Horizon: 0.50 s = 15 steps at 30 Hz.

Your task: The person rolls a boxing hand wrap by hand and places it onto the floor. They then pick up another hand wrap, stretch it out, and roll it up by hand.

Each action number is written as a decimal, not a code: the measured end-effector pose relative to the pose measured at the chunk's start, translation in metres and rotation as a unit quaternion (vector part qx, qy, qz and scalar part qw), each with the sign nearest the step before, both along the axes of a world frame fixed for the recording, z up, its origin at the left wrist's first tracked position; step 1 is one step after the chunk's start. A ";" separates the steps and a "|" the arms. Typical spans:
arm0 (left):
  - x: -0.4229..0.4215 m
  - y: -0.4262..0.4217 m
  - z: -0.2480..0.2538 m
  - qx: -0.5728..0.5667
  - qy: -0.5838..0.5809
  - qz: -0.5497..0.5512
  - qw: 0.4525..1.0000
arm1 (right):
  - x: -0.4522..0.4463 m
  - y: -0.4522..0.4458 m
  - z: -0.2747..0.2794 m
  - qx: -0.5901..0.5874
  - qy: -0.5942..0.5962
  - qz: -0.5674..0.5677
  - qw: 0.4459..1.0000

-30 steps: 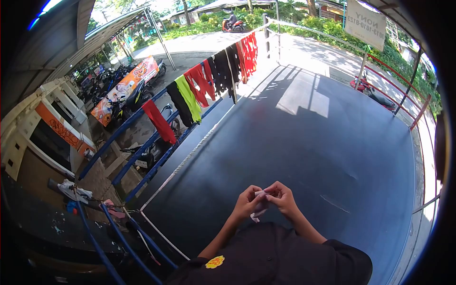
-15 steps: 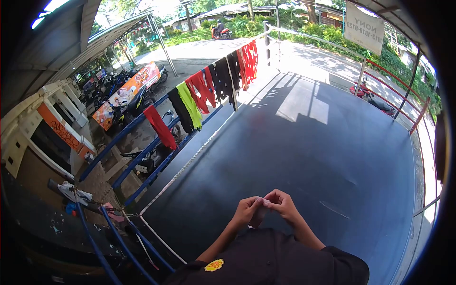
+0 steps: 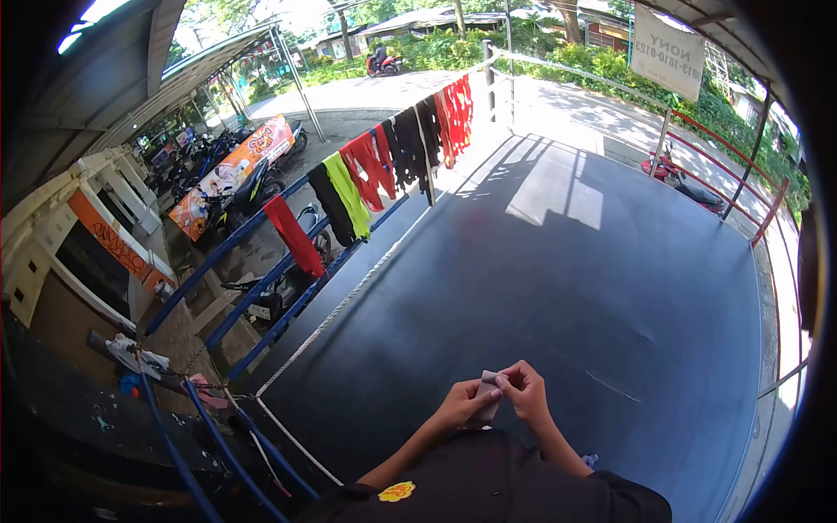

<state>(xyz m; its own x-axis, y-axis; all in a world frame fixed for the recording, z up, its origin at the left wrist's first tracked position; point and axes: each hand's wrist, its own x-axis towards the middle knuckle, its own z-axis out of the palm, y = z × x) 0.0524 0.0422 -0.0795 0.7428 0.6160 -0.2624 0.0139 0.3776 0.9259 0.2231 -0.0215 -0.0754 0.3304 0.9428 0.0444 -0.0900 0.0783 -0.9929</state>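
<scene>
Close to my chest, both hands hold a pale greyish strip that looks like cloth. Its upper end stands up between my fingers and a lower part hangs toward my dark shirt. My left hand is closed around the strip from the left, thumb across its front. On the other side my right hand pinches the upper edge between thumb and fingertips. The dark mat of a boxing ring spreads out beneath my hands. How the strip is folded inside my fingers is hidden.
Blue ring ropes run along the left, with red, black and lime cloth strips draped over them. A white rope edges the mat. Red rails stand at right. A small purplish thing lies by my right forearm.
My right hand has moved slightly right and down, and more of the strip now shows above my fingers. The purplish thing has come into view. A motorbike rider on the road has moved left.
</scene>
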 end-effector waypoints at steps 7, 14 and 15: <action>-0.003 0.005 0.003 -0.131 -0.078 0.014 0.988 | 0.006 -0.007 0.009 0.069 -0.137 0.075 0.985; 0.006 0.004 0.002 -0.073 -0.054 0.002 0.996 | 0.002 -0.023 0.023 0.039 -0.011 0.046 0.998; 0.007 0.005 0.002 -0.064 -0.064 -0.006 0.996 | 0.003 -0.023 0.023 0.011 0.020 0.041 0.999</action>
